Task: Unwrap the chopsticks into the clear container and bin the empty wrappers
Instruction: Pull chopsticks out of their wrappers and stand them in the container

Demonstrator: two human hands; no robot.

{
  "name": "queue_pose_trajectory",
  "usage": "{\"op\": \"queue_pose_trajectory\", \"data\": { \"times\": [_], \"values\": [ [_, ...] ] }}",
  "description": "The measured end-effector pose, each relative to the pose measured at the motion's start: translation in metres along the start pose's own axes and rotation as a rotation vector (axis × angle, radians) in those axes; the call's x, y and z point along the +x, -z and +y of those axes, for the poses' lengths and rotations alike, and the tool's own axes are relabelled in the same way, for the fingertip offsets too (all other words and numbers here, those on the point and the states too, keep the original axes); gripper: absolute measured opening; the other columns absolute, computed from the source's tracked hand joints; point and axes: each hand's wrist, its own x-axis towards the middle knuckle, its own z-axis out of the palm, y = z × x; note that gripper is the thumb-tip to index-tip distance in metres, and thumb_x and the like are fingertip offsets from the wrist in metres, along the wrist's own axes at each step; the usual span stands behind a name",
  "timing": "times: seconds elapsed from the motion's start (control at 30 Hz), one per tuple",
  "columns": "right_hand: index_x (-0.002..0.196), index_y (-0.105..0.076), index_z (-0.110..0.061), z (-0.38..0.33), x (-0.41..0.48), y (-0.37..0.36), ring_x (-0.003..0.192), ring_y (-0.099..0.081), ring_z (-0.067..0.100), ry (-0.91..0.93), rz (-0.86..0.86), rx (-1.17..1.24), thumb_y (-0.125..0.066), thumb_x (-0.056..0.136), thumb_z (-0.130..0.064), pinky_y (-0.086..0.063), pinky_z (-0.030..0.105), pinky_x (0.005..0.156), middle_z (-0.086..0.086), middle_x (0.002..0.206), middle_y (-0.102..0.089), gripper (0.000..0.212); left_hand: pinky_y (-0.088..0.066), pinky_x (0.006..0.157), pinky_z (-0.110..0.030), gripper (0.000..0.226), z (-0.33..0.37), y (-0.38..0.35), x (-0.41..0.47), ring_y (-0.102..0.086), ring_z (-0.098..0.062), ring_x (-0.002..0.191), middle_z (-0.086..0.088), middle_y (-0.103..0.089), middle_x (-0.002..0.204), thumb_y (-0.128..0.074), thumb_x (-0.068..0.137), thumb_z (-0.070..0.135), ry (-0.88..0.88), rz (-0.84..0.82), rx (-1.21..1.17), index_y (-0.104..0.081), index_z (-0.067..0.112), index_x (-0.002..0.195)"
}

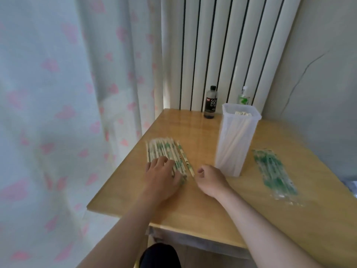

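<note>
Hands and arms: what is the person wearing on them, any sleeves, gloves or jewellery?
Nothing visible. The left hand and right hand are bare, no gloves, rings or watch; the left forearm and right forearm are uncovered to the frame's lower edge, no sleeve in view.

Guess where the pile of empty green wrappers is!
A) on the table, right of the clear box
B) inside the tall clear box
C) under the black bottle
A: the empty wrappers lie flat on the table, to the right of the clear container.
</note>
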Motion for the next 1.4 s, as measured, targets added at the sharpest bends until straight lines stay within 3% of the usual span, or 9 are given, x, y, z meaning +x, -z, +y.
{"op": "queue_pose_trajectory", "data": {
  "times": [0.13,0.3,0.43,0.7,0.8,1.03,1.17,1.4],
  "values": [
    [0.102,-0.063,-0.029,-0.006,0.005,-0.023,0.104,-0.062,0.024,-0.041,0.114,-0.17,-0.054,0.093,-0.049,-0.05,0.034,0.079,-0.002,0.11,-0.063,0.024,-0.042,0.096,-0.044,0.05,-0.012,-0.014,-0.014,-0.06,-0.026,0.107,-0.002,-0.065,0.115,-0.045,0.083,0.054,-0.018,0.049,-0.017,-0.068,0.021,0.113],
    [0.102,-0.062,-0.028,-0.005,0.003,-0.036,0.107,-0.063,0.026,-0.06,0.232,-0.202,-0.049,0.098,-0.044,-0.048,0.036,0.081,-0.002,0.115,-0.059,0.021,-0.041,0.094,-0.041,0.045,-0.013,-0.022,-0.013,-0.059,-0.025,0.107,-0.003,-0.064,0.117,-0.051,0.085,0.053,-0.057,0.102,-0.022,-0.068,0.021,0.112],
    [0.087,-0.056,-0.027,0.002,0.003,-0.036,0.101,-0.062,0.026,-0.125,0.331,-0.058,-0.052,0.095,-0.031,-0.046,0.035,0.076,-0.001,0.106,-0.06,0.009,-0.041,0.093,-0.04,0.043,-0.015,-0.022,-0.015,-0.059,-0.025,0.103,-0.003,-0.063,0.114,-0.049,0.085,0.052,-0.052,0.118,-0.036,-0.067,0.02,0.108],
    [0.086,-0.06,-0.018,0.009,-0.001,-0.034,0.077,-0.062,0.023,-0.169,0.482,0.338,-0.057,0.094,-0.017,-0.05,0.035,0.068,-0.004,0.08,-0.063,0.009,-0.042,0.091,-0.039,0.039,-0.016,-0.021,-0.019,-0.06,-0.024,0.099,-0.002,-0.063,0.107,-0.05,0.086,0.051,-0.042,0.125,-0.067,-0.067,0.02,0.101],
    [0.086,-0.062,-0.018,0.012,-0.003,-0.03,0.073,-0.06,0.014,-0.182,0.523,0.477,-0.06,0.089,-0.01,-0.048,0.032,0.065,-0.006,0.079,-0.063,0.009,-0.042,0.091,-0.039,0.038,-0.017,-0.022,-0.019,-0.059,-0.024,0.099,-0.002,-0.062,0.107,-0.05,0.086,0.051,-0.042,0.112,-0.063,-0.066,0.02,0.102],
    [0.092,-0.07,-0.023,0.017,-0.005,-0.028,0.078,-0.061,0.009,-0.163,0.529,0.699,-0.06,0.088,-0.002,-0.047,0.023,0.066,-0.009,0.085,-0.065,0.023,-0.044,0.091,-0.04,0.042,-0.017,-0.02,-0.018,-0.059,-0.023,0.099,-0.002,-0.062,0.107,-0.046,0.087,0.052,-0.048,0.092,-0.082,-0.066,0.019,0.105],
    [0.097,-0.073,-0.024,0.016,-0.007,-0.025,0.075,-0.062,0.008,-0.16,0.487,0.731,-0.057,0.092,-0.003,-0.042,0.009,0.053,-0.008,0.086,-0.066,0.027,-0.044,0.09,-0.04,0.042,-0.017,-0.019,-0.018,-0.059,-0.023,0.098,-0.003,-0.062,0.106,-0.047,0.086,0.052,-0.052,0.093,-0.081,-0.066,0.019,0.105],
    [0.083,-0.074,-0.024,0.019,-0.005,-0.026,0.077,-0.068,0.015,-0.198,0.557,0.817,-0.065,0.09,-0.007,-0.054,0.028,0.07,-0.006,0.08,-0.071,0.021,-0.043,0.088,-0.04,0.042,-0.015,-0.017,-0.018,-0.06,-0.024,0.097,-0.003,-0.063,0.105,-0.047,0.086,0.051,-0.071,0.093,-0.032,-0.067,0.019,0.103]
  ]
}}
